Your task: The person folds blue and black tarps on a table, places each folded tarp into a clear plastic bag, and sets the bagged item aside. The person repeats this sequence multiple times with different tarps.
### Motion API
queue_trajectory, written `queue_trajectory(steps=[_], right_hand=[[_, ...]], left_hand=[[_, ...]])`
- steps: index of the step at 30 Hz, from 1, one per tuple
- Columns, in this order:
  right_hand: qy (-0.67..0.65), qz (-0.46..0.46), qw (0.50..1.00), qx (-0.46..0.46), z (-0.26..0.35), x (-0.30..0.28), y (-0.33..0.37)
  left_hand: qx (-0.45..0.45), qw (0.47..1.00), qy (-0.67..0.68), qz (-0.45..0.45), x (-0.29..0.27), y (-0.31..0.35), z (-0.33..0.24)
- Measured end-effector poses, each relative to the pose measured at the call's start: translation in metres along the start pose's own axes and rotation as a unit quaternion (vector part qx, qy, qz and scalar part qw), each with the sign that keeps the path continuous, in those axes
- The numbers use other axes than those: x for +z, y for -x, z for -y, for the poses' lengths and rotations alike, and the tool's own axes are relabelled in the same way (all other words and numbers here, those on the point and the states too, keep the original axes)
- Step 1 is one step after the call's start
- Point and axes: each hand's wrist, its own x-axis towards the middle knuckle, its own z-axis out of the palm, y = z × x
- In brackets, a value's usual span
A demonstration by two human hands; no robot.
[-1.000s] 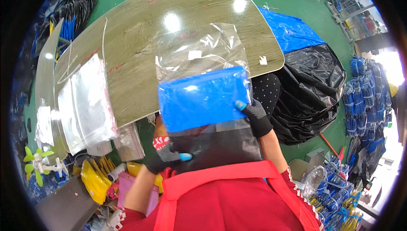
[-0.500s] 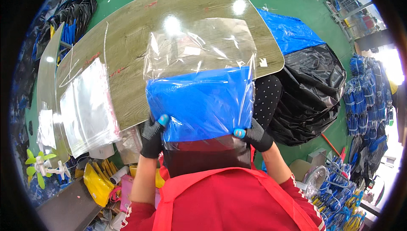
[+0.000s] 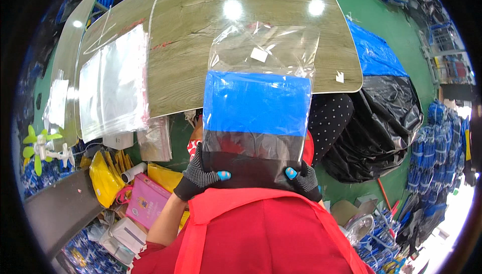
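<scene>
Both gloved hands, left and right, pinching bag at near corners, fingers curled shut on plastic, blue pack inside, table beyond.

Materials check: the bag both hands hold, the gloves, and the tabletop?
Bag: thin clear plastic film, glossy, since it creases and shows a blue and black item inside. Gloves on left hand and right hand: black dotted knit, blue fingertips, probably coated. Table: wood-grain, likely laminate, glossy from lamp reflections.
</scene>
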Motion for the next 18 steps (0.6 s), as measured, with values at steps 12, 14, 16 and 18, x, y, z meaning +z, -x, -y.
queue_trajectory(steps=[12, 14, 16, 18], right_hand=[[0.198, 0.209, 0.954, -0.084, 0.094, -0.039, -0.040], [0.020, 0.048, 0.972, -0.231, 0.105, -0.034, -0.055], [-0.135, 0.095, 0.975, -0.151, 0.105, -0.024, -0.061], [-0.080, 0.151, 0.973, -0.154, 0.099, -0.016, -0.059]], left_hand=[[0.093, 0.983, 0.070, 0.143, -0.016, -0.062, -0.057], [0.064, 0.966, 0.110, 0.224, -0.007, -0.059, -0.043], [0.072, 0.975, 0.043, 0.206, -0.010, -0.057, -0.030], [0.080, 0.970, 0.154, 0.168, -0.019, -0.059, -0.026]])
